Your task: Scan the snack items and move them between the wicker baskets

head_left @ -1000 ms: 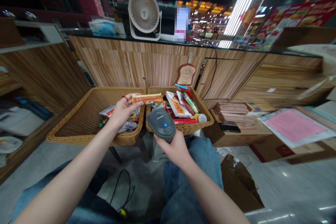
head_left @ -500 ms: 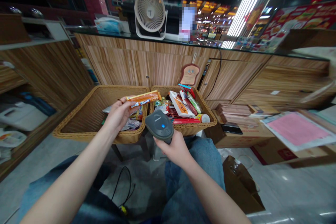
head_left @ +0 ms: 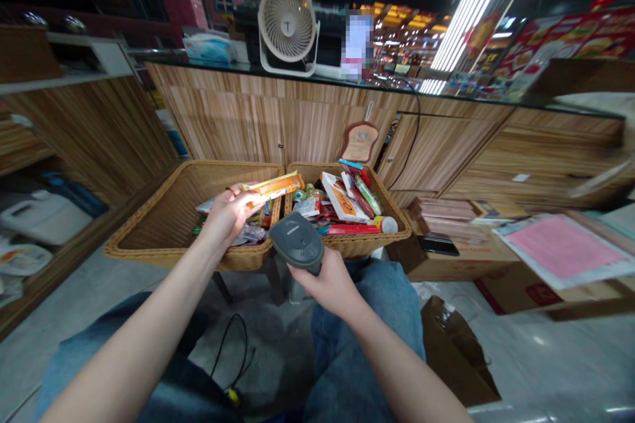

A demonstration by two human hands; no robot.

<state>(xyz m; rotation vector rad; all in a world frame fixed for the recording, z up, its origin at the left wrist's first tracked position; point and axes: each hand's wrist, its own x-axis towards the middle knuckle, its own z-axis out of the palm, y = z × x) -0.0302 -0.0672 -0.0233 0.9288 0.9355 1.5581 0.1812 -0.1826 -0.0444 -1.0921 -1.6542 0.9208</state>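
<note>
Head view: left hand fingers pinch orange-wrapped snack bar above tan wicker basket, right hand fingers wrap dark grey handheld barcode scanner just beside; scanning looks in hand, bar seems due under scanner next.

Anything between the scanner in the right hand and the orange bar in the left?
Nothing visible. The gap between the handheld barcode scanner in the right hand and the orange-wrapped snack bar is open. Only the left hand itself covers the bar's near end.
</note>
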